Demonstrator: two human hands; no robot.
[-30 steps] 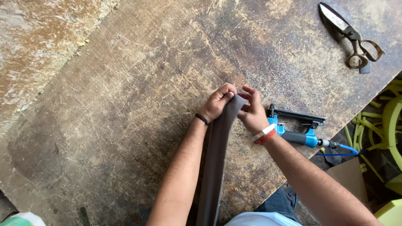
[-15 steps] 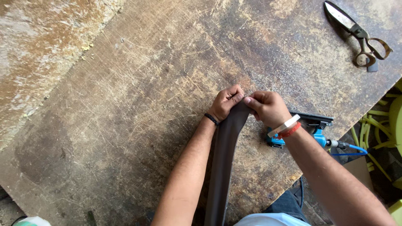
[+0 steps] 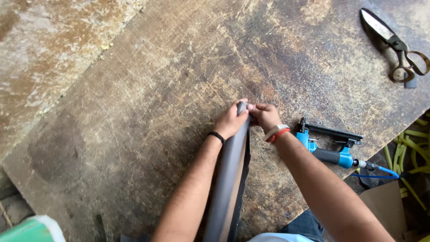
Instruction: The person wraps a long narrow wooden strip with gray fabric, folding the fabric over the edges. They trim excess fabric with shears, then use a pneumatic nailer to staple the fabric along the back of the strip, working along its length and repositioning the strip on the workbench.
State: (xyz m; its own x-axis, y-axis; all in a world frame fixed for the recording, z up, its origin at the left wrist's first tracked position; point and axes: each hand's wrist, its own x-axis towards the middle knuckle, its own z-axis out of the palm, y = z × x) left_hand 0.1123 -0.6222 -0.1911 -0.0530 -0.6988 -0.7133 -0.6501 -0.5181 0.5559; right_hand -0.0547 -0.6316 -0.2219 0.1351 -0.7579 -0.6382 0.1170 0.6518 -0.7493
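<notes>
Near the middle of the scarred brown wooden bench point(image 3: 134, 134), our two hands meet at the top end of a long grey strip of fabric-like material point(image 3: 228, 179), which runs from our fingers back toward our body and off the lower edge of the view. A second ago the hands sat a little apart, with the strip's end spread flat between them; half a second ago they had drawn nearer; now the left hand point(image 3: 230, 122) and the right hand point(image 3: 265, 116) are touching, both closed in a tight pinch on the strip's tip, so that the end looks narrower and bunched or folded rather than laid open. We judge that the end of the strip is being gathered or folded over, though the fold itself is hidden under our fingers. Our left wrist carries a thin dark band, our right wrist a white and red one. Just beside the right forearm, on the bench, lies a blue and black pneumatic stapler point(image 3: 331, 145), its blue air hose point(image 3: 380, 172) trailing off the edge; it has not moved on the bench, only in the frame as our head shifted. Well apart, at the far right corner, rest large dark metal shears with brass-coloured handles point(image 3: 396, 45). To the left the bench gives way to a paler, blotched, worn surface point(image 3: 40, 49). Below the bench's right edge we see yellow-green tubing or cane point(image 3: 412, 148) and a piece of brown cardboard point(image 3: 385, 206), and at the lower left a green and white object point(image 3: 31, 228) that we cannot identify.
</notes>
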